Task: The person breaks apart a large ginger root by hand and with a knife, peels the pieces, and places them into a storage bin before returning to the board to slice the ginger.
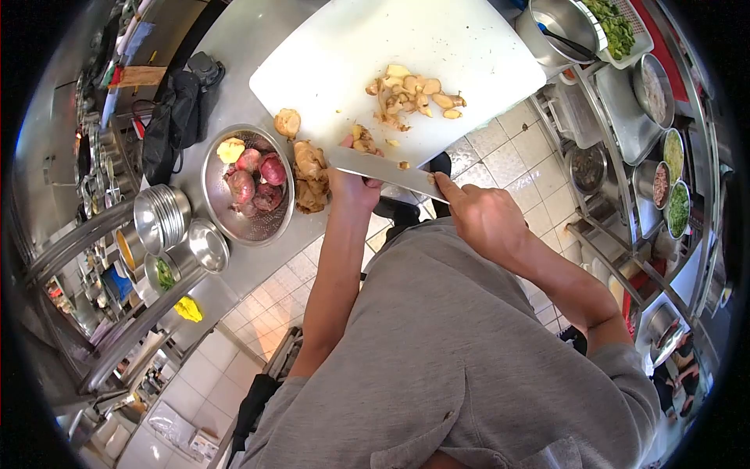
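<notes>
My right hand (486,220) grips a broad-bladed kitchen knife (383,169), its blade pointing left across my other hand. Behind that blade my left hand (355,191) is closed around a piece of ginger (362,139), partly hidden by hand and knife. A small scrap sits on the blade. On the white cutting board (328,62) lies a heap of ginger pieces (410,95), with bits of peel around it. Larger unpeeled ginger (311,176) rests beside the board's left edge, left of my left hand.
A perforated metal colander (248,227) holds several red onions (242,186) and a pale yellow piece. Stacked metal bowls (160,217) stand left of it, near a steel rail. A metal pot (562,31) and a rack with food containers (678,207) are on the right.
</notes>
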A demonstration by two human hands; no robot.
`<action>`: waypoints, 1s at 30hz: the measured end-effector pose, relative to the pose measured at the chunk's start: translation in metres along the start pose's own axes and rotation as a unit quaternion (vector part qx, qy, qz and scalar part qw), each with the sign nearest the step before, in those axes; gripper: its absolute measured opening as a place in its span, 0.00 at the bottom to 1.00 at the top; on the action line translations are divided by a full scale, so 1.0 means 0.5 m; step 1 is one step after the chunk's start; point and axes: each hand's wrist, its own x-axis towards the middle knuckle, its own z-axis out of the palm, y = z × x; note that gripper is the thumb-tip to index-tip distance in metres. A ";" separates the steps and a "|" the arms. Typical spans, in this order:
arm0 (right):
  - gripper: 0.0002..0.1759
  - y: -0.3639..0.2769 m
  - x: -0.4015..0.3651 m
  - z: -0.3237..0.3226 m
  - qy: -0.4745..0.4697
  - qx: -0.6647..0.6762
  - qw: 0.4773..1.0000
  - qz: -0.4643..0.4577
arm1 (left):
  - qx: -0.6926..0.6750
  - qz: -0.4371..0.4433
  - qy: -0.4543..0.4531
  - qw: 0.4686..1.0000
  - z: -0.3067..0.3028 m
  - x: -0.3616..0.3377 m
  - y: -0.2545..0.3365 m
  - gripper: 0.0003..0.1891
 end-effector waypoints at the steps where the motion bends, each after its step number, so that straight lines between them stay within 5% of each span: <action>1: 0.27 -0.001 0.001 -0.002 -0.002 0.004 1.000 0.000 | 0.002 0.003 0.005 1.000 0.005 -0.004 0.002 0.15; 6: 0.27 0.000 0.011 0.003 -0.011 0.003 1.000 -0.011 | 0.026 0.012 -0.008 1.000 -0.002 -0.010 0.004 0.12; 9: 0.27 0.006 0.050 0.020 0.006 -0.018 1.000 -0.014 | 0.030 0.015 0.091 0.995 0.040 -0.038 0.005 0.13; 15: 0.24 0.038 0.136 0.069 0.010 -0.027 0.999 0.018 | 0.048 -0.037 -0.023 0.998 0.025 -0.046 -0.011 0.15; 25: 0.24 -0.009 0.036 -0.001 -0.007 0.067 0.998 -0.013 | 0.021 0.066 0.075 0.995 0.029 -0.026 0.003 0.12; 30: 0.27 -0.006 0.028 -0.004 -0.007 0.060 0.998 -0.015 | 0.059 0.042 0.028 0.997 0.022 -0.030 0.003 0.14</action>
